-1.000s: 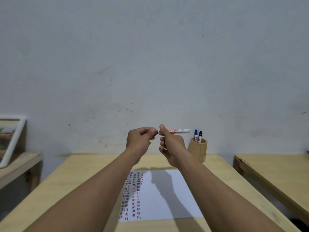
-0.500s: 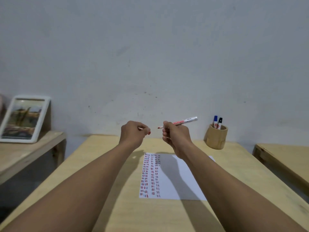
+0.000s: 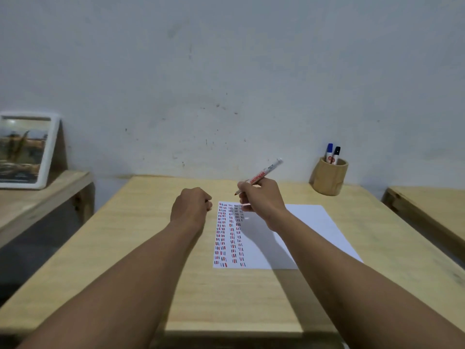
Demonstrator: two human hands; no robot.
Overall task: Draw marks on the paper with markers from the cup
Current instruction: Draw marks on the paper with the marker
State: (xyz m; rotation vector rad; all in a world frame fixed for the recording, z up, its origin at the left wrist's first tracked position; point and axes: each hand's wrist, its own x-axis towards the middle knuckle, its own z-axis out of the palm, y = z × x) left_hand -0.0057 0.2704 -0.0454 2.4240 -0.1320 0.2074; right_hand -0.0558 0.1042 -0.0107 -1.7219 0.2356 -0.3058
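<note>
your right hand [image 3: 261, 197] holds the red marker [image 3: 263, 175] in a writing grip, uncapped, tip pointing down and left, just above the top edge of the paper [image 3: 302, 222]. your left hand [image 3: 191, 207] is curled into a fist beside the paper's left edge; it probably holds the cap, but you cannot tell from here. the paper lies flat on the table [image 3: 151, 248], with columns of short red, blue and black dashes [image 3: 227, 235] filling its left part and the right part blank. the cup [image 3: 329, 176] stands well apart at the far right, with a blue marker [image 3: 329, 152] and a black marker [image 3: 336, 154] upright in it.

the step in hand looks like bringing the tip down to start the next marks. aim for the top of the first open column, just right of the existing dashes, and keep the same dash length and spacing. press lightly so the sheet does not slide; resting your left hand on the paper's edge would steady it. keep your wrist off fresh ink.
</note>
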